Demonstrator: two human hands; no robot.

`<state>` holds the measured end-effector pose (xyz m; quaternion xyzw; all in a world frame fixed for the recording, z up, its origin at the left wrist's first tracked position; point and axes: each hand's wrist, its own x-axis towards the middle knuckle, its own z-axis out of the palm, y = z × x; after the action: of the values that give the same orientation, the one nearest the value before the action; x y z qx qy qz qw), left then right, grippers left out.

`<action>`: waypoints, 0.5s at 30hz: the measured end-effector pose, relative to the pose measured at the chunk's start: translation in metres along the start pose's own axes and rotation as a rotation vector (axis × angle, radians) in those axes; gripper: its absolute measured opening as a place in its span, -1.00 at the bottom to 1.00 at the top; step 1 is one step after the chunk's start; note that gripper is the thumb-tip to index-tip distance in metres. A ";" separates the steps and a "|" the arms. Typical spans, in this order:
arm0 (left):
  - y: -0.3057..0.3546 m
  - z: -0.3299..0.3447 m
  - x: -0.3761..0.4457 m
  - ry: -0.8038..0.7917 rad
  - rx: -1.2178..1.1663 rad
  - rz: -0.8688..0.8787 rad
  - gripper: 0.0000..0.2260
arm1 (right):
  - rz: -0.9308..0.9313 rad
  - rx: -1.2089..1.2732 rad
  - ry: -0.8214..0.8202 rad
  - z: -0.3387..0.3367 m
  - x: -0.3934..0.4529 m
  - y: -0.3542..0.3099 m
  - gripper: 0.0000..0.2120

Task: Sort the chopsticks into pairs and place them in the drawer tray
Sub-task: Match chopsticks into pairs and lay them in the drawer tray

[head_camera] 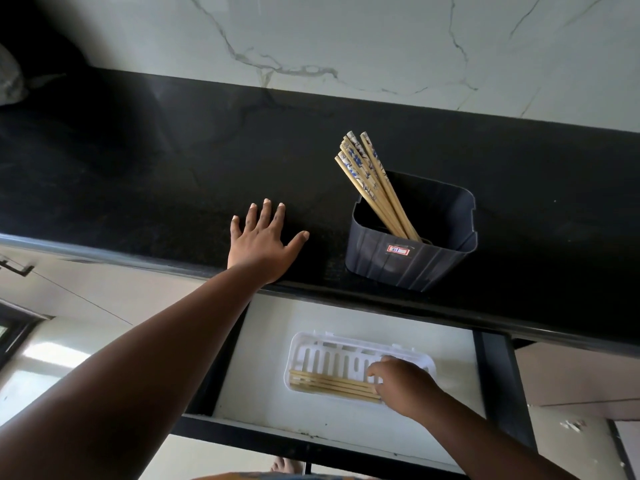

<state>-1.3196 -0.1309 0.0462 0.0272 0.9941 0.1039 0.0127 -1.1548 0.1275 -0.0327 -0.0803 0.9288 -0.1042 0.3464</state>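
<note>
The left hand (265, 242) lies flat on the black counter (138, 161), near its front edge. Its fingers are straight and spread wide, and it holds nothing.

To the right of that hand stands a dark bin (408, 258) on the same counter. It has a small red and white sticker on its front wall. A bunch of chopsticks (372, 183) stands in the bin. They lean up and to the left, and their tops stick out over the rim. The tops have blue marks on them.

Below the counter a drawer (263, 358) is pulled open. Its floor is pale and its sides are dark. A white tray (332, 358) with long slots lies on the drawer floor. A few plain chopsticks (332, 384) lie flat in the tray, side by side, along the front wall. They point left to right.

The right hand (403, 384) is down in the tray, at the right end of those flat chopsticks. Its fingers are curled and seem to touch the ends of the sticks, but the hand covers them, so I cannot tell if it grips them or just rests there.

Behind the counter is a white wall (346, 36) with thin grey lines like marble.
</note>
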 end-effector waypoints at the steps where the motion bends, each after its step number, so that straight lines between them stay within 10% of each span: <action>1: 0.000 0.000 0.000 -0.006 0.008 -0.001 -0.26 | 0.012 -0.008 -0.001 -0.009 -0.002 -0.001 -0.65; 9: 0.000 0.000 0.002 -0.042 0.051 0.005 -0.26 | -0.206 0.429 0.025 -0.162 -0.067 -0.068 -0.73; 15: -0.001 0.000 0.004 -0.091 0.061 0.008 -0.25 | -0.267 0.562 0.688 -0.258 -0.084 -0.094 -0.90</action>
<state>-1.3239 -0.1318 0.0462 0.0361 0.9951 0.0724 0.0564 -1.2554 0.0905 0.2340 -0.0629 0.9071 -0.4160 0.0101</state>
